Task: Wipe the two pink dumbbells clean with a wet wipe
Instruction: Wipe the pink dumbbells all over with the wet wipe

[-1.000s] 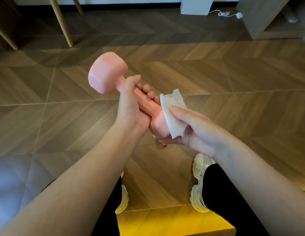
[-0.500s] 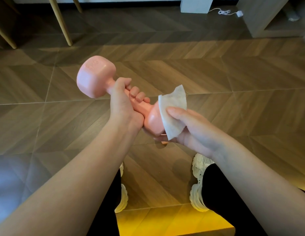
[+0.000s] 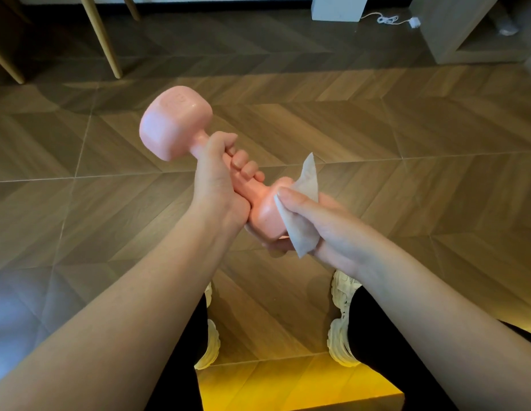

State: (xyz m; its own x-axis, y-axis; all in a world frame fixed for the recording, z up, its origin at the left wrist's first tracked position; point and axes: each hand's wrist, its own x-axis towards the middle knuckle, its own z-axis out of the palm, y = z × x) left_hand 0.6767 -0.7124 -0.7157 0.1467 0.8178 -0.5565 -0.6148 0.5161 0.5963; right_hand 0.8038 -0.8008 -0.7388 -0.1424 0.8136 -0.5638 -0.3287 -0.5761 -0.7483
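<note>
One pink dumbbell [image 3: 176, 123] is held in the air over the wooden floor, its far head up and to the left, its near head low at the centre. My left hand [image 3: 219, 185] is wrapped around its handle. My right hand [image 3: 326, 226] cups the near head from the right and below, pressing a white wet wipe [image 3: 303, 221] against that head with the thumb on top. A corner of the wipe sticks up above the fingers. The second dumbbell is not in view.
Below are my legs in black trousers and two white sneakers [image 3: 343, 321] on the herringbone floor. Wooden furniture legs [image 3: 102, 37] stand at the far left, a white block [image 3: 338, 7] with a cable and a grey cabinet [image 3: 460, 28] at the far right.
The dumbbell has turned and tilted in my left hand, its far head swinging a little left and back, while the wipe slid round the near head; the wipe's free corner now points up.
</note>
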